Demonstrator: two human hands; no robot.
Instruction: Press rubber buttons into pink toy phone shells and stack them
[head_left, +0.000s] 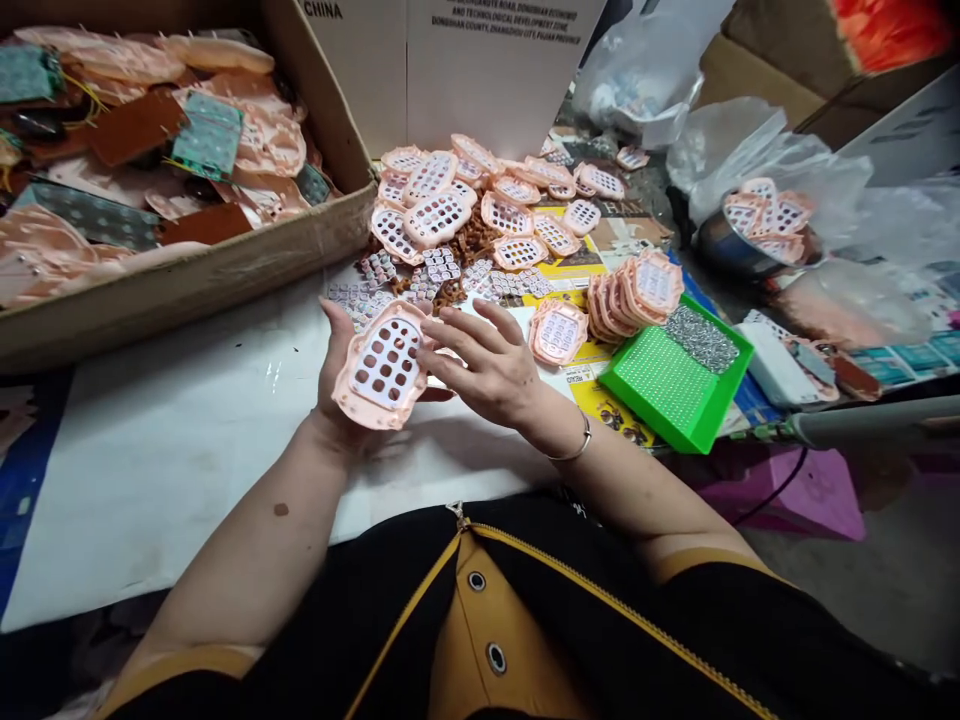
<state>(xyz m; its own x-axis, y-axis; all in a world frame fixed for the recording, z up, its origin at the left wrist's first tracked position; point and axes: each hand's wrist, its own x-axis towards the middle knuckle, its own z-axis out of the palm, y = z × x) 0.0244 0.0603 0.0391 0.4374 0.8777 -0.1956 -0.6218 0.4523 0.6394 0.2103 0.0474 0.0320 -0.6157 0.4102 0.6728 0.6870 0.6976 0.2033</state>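
Observation:
A pink plastic shell [382, 365] with a white panel of square holes rests tilted in my left hand [335, 375], whose fingers curl around and behind it. My right hand [487, 365] has its fingers stretched out and apart over the shell's right edge; the fingertips seem to touch it. Just beyond my hands lie small printed keypad pieces [442, 266] and brown rubbery bits [474, 238]. To the right of my right hand, a single pink shell with keys fitted [559, 332] lies beside a leaning stack of similar shells [637, 292].
A large cardboard box [300, 245] of pink shells and circuit boards fills the left. Loose pink shells [439, 215] are heaped at the back. At the right are a green tray [694, 420] with small screws [701, 338], a metal bowl [731, 250] and plastic bags [750, 150].

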